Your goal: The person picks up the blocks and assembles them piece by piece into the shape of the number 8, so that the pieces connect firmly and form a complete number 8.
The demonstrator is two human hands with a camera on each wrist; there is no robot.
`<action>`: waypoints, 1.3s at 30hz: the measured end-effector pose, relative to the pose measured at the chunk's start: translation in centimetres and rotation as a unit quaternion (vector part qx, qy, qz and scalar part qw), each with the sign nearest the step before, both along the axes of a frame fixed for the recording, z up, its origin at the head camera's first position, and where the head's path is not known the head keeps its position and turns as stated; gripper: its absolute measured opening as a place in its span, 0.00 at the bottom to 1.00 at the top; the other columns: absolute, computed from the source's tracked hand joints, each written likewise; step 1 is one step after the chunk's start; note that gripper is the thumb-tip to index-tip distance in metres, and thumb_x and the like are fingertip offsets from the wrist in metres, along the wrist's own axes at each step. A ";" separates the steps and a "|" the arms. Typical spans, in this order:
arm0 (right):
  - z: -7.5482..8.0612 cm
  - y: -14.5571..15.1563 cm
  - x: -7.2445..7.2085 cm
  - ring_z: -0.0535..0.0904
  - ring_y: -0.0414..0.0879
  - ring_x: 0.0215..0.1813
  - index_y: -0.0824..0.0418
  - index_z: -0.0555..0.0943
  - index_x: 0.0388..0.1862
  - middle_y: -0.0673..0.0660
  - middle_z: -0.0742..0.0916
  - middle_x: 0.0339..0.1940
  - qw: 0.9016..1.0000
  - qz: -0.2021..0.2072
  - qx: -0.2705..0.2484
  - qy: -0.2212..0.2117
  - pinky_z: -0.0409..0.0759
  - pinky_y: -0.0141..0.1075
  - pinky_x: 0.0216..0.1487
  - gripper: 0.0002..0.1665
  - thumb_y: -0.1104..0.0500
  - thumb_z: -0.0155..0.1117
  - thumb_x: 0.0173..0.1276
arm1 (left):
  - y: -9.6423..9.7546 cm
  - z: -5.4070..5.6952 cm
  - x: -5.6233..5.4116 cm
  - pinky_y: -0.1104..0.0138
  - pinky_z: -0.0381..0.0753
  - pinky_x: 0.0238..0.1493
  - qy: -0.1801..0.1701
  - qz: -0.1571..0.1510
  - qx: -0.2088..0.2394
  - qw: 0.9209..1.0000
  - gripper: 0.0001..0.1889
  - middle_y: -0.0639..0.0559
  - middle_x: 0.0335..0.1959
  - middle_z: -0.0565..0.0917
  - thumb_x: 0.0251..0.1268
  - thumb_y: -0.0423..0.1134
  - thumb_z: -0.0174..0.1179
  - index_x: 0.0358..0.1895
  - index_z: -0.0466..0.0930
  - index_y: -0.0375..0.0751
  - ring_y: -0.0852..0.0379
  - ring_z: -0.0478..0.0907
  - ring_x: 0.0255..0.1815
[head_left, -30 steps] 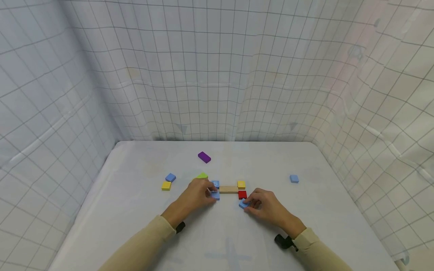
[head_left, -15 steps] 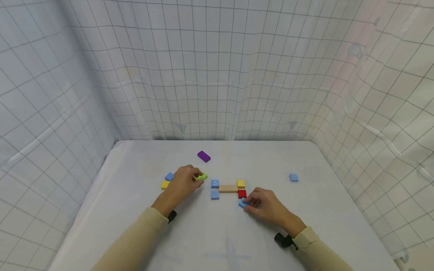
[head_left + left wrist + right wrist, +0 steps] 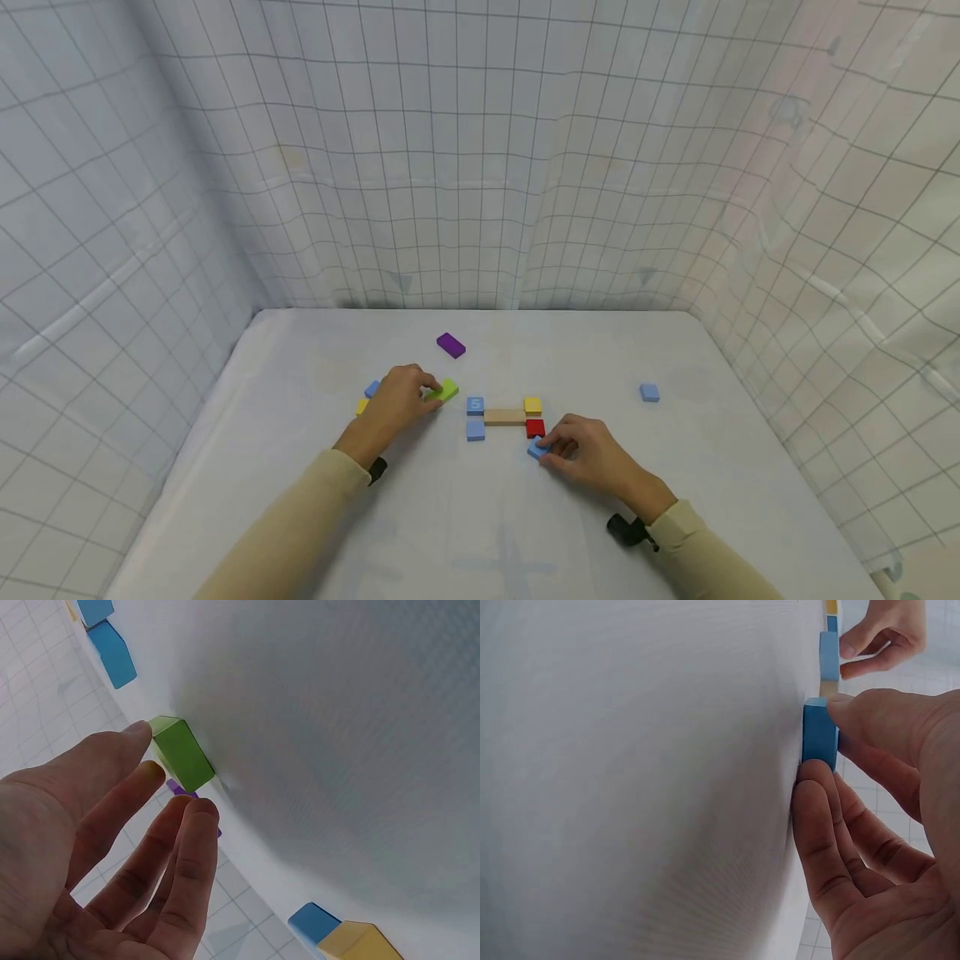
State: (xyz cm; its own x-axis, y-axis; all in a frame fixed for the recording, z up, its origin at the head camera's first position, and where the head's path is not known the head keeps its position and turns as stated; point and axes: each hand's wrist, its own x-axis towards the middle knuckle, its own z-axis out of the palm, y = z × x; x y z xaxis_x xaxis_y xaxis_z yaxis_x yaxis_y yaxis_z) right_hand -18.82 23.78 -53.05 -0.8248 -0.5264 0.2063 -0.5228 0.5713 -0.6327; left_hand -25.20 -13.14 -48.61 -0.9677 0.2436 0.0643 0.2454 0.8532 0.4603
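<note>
Pinching: from far off, I see the right hand [image 3: 588, 452] hold the slanted blue block [image 3: 820, 735] by its two ends, thumb at one and fingertips at the other. The gap is narrow, just as long as the block.
Left hand: the left hand [image 3: 392, 408] is bent around one end of the green block [image 3: 182, 754], with a small gap between thumb and fingers. Its thumb tip is right at the block's edge. I cannot tell if it squeezes.
Next to the slanted blue block: I see the red block [image 3: 535, 428], very close. I cannot tell if they touch.
Wooden bar: the wooden bar [image 3: 504, 417] lies flat between four blocks. At its right end are the red block and, farther away, the small yellow block [image 3: 532, 406]. At its left end are the blue block with a 5 [image 3: 475, 405] and the plain blue block [image 3: 476, 431].
Behind the left hand: I see bits of a blue piece [image 3: 372, 388] and a yellow piece [image 3: 362, 407].
Far back: the purple block [image 3: 451, 345] lies at a slant.
Off to the right: one lone blue block [image 3: 649, 392], well apart.
Under it all: a white table [image 3: 450, 525].
</note>
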 end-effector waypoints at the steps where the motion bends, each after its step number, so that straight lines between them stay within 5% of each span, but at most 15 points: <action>1: 0.0 0.0 0.0 0.87 0.31 0.43 0.56 0.97 0.51 0.50 0.94 0.48 1.000 -0.001 0.000 0.000 0.93 0.31 0.49 0.11 0.64 0.88 0.72 | 0.0 -0.1 0.0 0.53 0.95 0.57 -0.002 0.001 -0.001 1.000 0.11 0.40 0.52 0.94 0.73 0.35 0.82 0.54 0.99 0.38 0.49 0.90 0.47; 12: 0.1 0.0 0.0 0.87 0.32 0.43 0.57 0.97 0.50 0.50 0.94 0.47 1.000 -0.001 0.001 0.007 0.94 0.31 0.48 0.11 0.65 0.88 0.72 | -0.7 -0.2 -0.1 0.53 0.95 0.55 0.002 0.007 0.005 1.000 0.11 0.40 0.50 0.94 0.73 0.37 0.82 0.53 0.99 0.36 0.49 0.90 0.47; 25: 0.2 0.1 0.0 0.87 0.32 0.43 0.58 0.97 0.51 0.51 0.93 0.47 1.000 0.004 -0.005 0.003 0.93 0.31 0.49 0.11 0.65 0.87 0.72 | -6.0 -0.4 -0.1 0.47 0.93 0.55 0.037 0.031 0.015 0.999 0.09 0.38 0.45 0.92 0.72 0.34 0.82 0.49 0.97 0.33 0.44 0.89 0.47; 34: 0.2 0.0 0.1 0.88 0.32 0.44 0.58 0.97 0.51 0.51 0.93 0.47 1.000 0.008 -0.012 -0.005 0.93 0.31 0.49 0.11 0.66 0.86 0.73 | -9.0 -0.2 0.6 0.52 0.88 0.51 -0.021 0.037 0.019 0.999 0.07 0.42 0.43 0.89 0.68 0.34 0.84 0.43 0.96 0.37 0.48 0.83 0.44; 39: 0.0 0.1 0.0 0.88 0.32 0.44 0.57 0.97 0.51 0.51 0.93 0.47 1.000 0.007 -0.013 -0.004 0.93 0.31 0.49 0.11 0.66 0.86 0.73 | -9.5 0.0 1.0 0.53 0.88 0.50 -0.020 0.026 0.020 0.999 0.07 0.41 0.42 0.89 0.65 0.33 0.85 0.41 0.96 0.37 0.48 0.83 0.44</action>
